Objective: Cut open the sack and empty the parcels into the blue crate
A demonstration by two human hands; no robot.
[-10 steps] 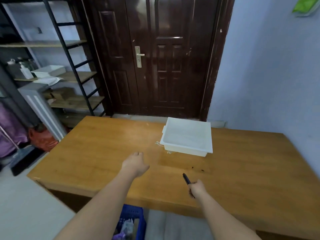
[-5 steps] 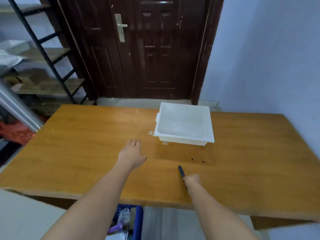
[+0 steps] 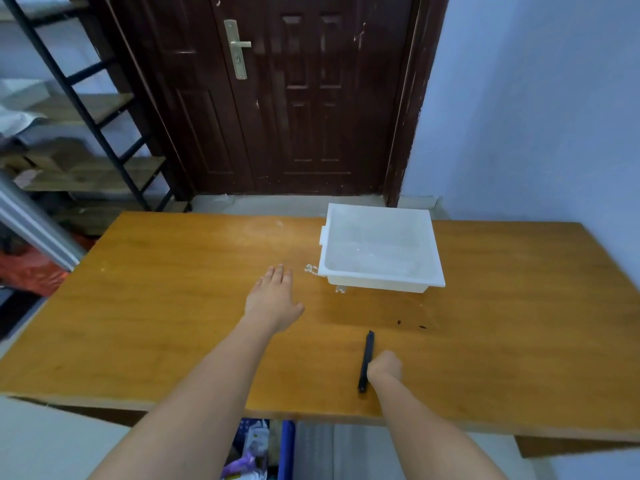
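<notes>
Just the head view here. The table (image 3: pixel 138 323) fills the middle of the frame, and its near edge runs across the lower part with a bit of a droop toward the lower right. There's lots of bare wood on the left half and again to the right of the white tray (image 3: pixel 381 251), which sits right of center near the far edge.

The left hand (image 3: pixel 272 299) is in the middle of the frame, fingers straight and relaxed over the tabletop, holding nothing; can't tell if it's actually touching the wood. The right hand (image 3: pixel 384 367) is lower center-right, close to the near edge, fingers curled around a cutter (image 3: pixel 366 362).

The cutter is thin, black and stick-like. Its long axis runs nearly straight up the frame, one end aimed roughly at the tray, the other sticking out below the hand toward the table edge. Can't make out a blade.

The crate (image 3: pixel 286 448) peeks out under the table at bottom center: blue wall, with bits of parcels (image 3: pixel 251 445) showing inside, mostly white and purple. The rest is hidden by the tabletop and the left arm.
</notes>
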